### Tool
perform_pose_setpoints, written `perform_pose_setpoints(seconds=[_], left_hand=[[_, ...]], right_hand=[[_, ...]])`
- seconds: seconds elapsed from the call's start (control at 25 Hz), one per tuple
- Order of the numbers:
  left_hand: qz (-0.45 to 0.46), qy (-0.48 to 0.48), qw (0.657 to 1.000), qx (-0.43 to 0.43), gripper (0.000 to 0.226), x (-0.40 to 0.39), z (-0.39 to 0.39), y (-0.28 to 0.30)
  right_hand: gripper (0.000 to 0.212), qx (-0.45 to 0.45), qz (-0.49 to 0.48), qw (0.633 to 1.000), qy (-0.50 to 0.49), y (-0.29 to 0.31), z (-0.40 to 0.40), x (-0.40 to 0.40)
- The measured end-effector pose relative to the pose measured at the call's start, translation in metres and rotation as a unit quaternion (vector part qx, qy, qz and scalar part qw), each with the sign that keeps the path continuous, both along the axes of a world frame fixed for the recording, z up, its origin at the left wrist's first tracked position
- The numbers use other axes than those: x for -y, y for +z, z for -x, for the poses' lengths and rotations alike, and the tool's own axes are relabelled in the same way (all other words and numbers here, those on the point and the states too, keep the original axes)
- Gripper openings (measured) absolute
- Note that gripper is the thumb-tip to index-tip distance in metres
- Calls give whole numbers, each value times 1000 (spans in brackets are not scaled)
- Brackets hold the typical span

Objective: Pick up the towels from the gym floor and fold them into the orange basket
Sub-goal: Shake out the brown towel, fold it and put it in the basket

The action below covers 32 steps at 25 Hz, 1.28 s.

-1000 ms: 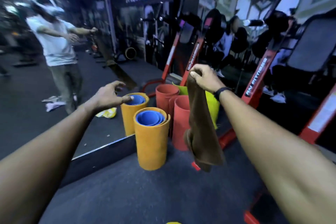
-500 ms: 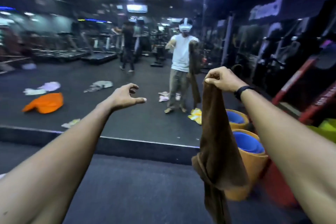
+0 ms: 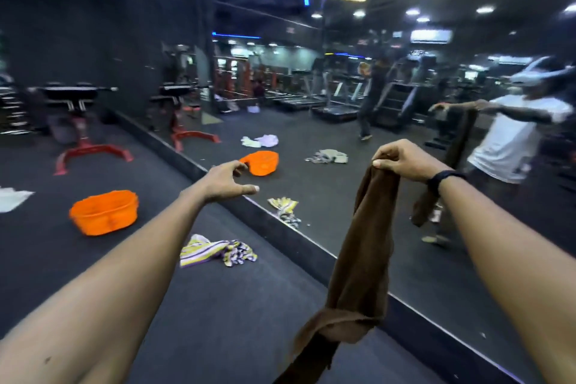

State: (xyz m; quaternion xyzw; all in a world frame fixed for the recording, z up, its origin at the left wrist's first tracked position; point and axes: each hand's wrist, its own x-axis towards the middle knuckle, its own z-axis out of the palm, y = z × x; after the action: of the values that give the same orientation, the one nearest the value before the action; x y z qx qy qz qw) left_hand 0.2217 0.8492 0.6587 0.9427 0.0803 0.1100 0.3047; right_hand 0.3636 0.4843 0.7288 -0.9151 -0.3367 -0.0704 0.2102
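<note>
Closest to the camera, the brown towel (image 3: 364,246) hangs in a long twisted rope from the right hand (image 3: 402,160), whose fingers and thumb pinch its top edge; its bottom end is bunched and trails out of view at the lower edge. Level with that hand, the left hand (image 3: 229,181) is stretched forward with fingers loosely spread and gripping nothing. On the gym floor (image 3: 218,315) beneath the left forearm lies a crumpled striped towel (image 3: 218,252), just short of the mirror's base. Further left stands the orange basket (image 3: 104,212), well apart from both hands and apparently holding nothing, though blur makes that uncertain. A white cloth (image 3: 12,198) lies at the far left edge. Beyond, the mirror wall (image 3: 358,212) repeats the basket and shows more towels scattered on the floor.

Judging from this, the step in hand is carrying one picked-up towel toward folding. Next, the free left hand would need to catch a lower corner, shake out the twist and spread the cloth flat, before folding it and bringing it left to the basket.
</note>
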Motion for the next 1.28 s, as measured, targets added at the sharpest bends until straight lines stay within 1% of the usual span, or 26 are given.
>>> perform_pose_setpoints(seconds=[0.08,0.24,0.48,0.72,0.88,0.96,1.08,1.28], left_hand=[[-3,40,999,-2,67,-59,0,7],[-11,112,994,-1,67,-166,1,14],[10,187,982,-16,70,-282,-5,-1],[13,262,965,-20,68,-391,-47,-21],[13,319,948,-25,67,-468,-86,-20],[17,334,942,-25,68,-499,-101,-17],[18,357,934,-22,68,-551,-122,-12],[38,385,922,-34,68,-652,-146,-40]], right_hand=[[5,5,4,999,35,7,-27,-71],[8,15,2,995,98,15,-70,-204],[7,21,-16,985,170,1,-121,-360],[7,10,-20,967,254,-18,-206,-517],[6,7,10,945,328,-18,-257,-632],[8,1,26,935,355,-15,-275,-683],[11,-11,14,920,392,-12,-296,-761],[3,-22,25,906,421,-35,-324,-887]])
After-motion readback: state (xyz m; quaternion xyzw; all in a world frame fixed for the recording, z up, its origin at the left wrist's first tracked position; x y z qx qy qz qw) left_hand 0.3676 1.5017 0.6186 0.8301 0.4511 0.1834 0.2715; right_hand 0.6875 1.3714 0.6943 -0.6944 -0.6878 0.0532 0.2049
